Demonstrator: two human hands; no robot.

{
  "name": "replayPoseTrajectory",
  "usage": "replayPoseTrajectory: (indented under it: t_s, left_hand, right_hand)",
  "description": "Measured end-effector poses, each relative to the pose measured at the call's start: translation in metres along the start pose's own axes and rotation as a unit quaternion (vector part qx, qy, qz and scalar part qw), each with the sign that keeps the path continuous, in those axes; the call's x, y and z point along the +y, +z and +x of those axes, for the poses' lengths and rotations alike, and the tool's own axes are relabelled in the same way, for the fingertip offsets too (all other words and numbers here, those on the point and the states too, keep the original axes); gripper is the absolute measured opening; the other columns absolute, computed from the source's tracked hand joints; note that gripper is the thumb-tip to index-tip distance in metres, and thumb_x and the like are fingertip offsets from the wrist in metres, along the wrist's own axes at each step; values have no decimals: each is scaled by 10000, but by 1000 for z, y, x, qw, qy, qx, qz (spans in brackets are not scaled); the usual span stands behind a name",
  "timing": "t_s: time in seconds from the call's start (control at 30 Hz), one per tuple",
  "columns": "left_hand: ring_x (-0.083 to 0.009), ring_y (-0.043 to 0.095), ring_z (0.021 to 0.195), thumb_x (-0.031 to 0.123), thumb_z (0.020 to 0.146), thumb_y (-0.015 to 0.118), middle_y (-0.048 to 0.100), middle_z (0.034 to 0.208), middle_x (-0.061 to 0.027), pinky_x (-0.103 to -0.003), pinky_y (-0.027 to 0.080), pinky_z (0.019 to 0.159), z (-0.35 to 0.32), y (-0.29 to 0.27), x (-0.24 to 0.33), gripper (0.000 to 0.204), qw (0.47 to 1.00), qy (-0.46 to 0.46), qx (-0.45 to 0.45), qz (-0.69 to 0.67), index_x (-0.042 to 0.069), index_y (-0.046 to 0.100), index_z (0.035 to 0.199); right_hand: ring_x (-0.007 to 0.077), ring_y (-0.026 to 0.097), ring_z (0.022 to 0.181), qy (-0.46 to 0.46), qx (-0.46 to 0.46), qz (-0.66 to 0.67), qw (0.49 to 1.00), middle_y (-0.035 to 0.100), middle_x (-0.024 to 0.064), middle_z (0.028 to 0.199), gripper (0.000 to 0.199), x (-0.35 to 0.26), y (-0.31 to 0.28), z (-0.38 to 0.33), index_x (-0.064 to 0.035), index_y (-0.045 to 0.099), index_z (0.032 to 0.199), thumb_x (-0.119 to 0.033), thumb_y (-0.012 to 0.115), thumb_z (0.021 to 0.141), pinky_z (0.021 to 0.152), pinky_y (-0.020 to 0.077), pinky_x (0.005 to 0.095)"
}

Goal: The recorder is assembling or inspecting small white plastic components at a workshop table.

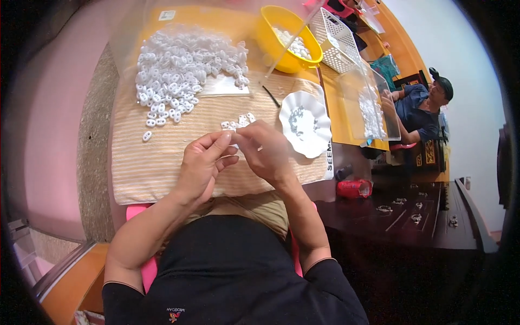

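My left hand (199, 167) and my right hand (268, 153) meet over a striped cloth (146, 173), fingertips pinched together. What they hold between them is mostly hidden and too small to name. Just beyond the fingers lies a small group of white two-holed pieces (241, 120). A large heap of similar white oval pieces (173, 70) spreads at the far left, one piece (147, 136) lying apart from it. To the right of my right hand sits a white scalloped dish (307, 98) with small shiny bits in it. A thin black stick (271, 96) rests beside the dish.
A yellow basket (287, 66) with white pieces stands at the far right of the cloth, beside a white perforated basket (335, 43). Further right, a clear bin (346, 86) holds more white pieces, with another person (422, 111) behind it. A red package (355, 188) lies on a dark surface.
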State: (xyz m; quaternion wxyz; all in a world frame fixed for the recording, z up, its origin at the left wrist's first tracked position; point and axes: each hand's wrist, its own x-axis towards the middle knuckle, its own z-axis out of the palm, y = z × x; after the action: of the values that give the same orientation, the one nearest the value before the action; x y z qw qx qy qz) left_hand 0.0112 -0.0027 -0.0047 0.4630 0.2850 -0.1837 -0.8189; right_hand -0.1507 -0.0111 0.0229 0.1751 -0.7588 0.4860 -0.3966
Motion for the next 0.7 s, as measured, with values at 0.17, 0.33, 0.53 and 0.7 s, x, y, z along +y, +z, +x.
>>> replayPoseTrajectory:
  t_s: [0.17,0.33,0.53,0.7]
  left_hand:
    - [-89,600,890,204,951,588,661,971,-13,-282,500,818,-1,5,-3,203,1000,-2,-13,25,48,651,1066]
    - [-89,606,935,191,950,589,663,1008,-20,-290,493,840,-1,4,-4,210,999,1,-32,37,41,641,1088]
    - [-109,610,925,105,916,625,660,1001,-42,-291,502,864,1,6,-5,184,1000,5,-7,18,27,636,1082]
    - [-133,644,840,67,884,654,664,949,-60,-274,557,792,2,-3,-10,195,1000,-8,1,9,25,626,1072]
  right_hand:
    - [231,615,613,-41,54,9,998,619,106,725,103,2,1,-9,-31,654,860,-27,721,781,526,473,317]
    - [238,627,611,-33,77,27,996,623,108,718,117,7,9,-17,-33,655,868,-41,728,777,519,488,327]
    - [223,614,647,-36,58,53,996,625,120,814,187,8,8,-24,-19,663,994,-21,692,809,570,492,297]
    - [104,574,724,140,-66,200,967,620,74,888,227,-5,-17,-31,-14,650,1083,-22,659,856,615,462,236]
